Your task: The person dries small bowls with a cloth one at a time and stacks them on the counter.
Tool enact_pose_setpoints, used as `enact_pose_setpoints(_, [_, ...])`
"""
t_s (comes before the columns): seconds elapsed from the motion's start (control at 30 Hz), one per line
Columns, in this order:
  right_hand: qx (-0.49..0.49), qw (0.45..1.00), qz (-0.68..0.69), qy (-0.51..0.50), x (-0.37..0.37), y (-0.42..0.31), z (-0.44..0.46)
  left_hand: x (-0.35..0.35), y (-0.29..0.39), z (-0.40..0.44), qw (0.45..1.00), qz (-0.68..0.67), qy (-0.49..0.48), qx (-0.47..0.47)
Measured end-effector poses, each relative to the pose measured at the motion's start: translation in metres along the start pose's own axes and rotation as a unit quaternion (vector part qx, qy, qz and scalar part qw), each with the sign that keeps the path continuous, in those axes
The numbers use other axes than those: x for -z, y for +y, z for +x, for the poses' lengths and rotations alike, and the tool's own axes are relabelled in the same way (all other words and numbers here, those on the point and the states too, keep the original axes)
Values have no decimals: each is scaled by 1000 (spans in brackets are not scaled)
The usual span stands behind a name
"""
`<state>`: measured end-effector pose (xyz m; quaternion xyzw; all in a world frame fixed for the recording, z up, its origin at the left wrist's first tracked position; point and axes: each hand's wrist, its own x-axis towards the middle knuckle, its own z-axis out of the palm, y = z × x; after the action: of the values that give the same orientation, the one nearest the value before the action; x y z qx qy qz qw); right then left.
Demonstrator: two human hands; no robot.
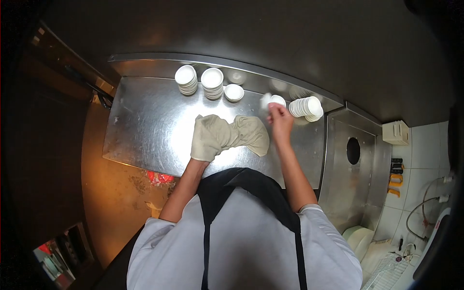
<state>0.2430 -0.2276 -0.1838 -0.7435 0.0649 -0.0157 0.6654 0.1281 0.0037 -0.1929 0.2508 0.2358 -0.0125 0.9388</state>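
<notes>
A beige cloth (217, 135) covers my left hand (207, 145) over the steel counter; the fingers are hidden beneath it. My right hand (281, 118) is at the right, its fingers pinched on a small white dish (266, 101) that looks blurred. Just behind those fingers is another white dish (278, 100). Farther right, a leaning stack of white dishes (305, 107) lies near the counter's back edge. Toward the back left stand two tall stacks of white dishes (186, 76) (212, 79), with a short stack (234, 93) beside them.
The steel counter (140, 116) has a raised back ledge. At its right is a lower steel surface with a dark round hole (353, 151). A beige container (395, 132), yellow-handled tools (395, 180) and a wire rack (386, 270) are along the right side.
</notes>
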Motion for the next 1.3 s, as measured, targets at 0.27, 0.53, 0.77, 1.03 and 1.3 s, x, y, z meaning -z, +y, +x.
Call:
enact_pose_setpoints(0.27, [279,851,-419,-151,-32,11,-62,63,21,28,989,-117,-81,-39])
enact_pose_setpoints(0.53, [219,887,-308,-265,-30,33,-73,47,56,9,989,-144,-28,-32])
enact_pose_setpoints(0.77, [530,756,-260,-282,-90,-59,-84,8,22,10,991,-76,-102,-51])
enact_pose_setpoints(1.03, [185,869,-265,-375,-99,-31,-63,7,7,4,842,436,-38,-315])
enact_pose_setpoints(1.3, [399,834,-320,-209,-104,-30,-70,16,-8,18,872,421,6,-250])
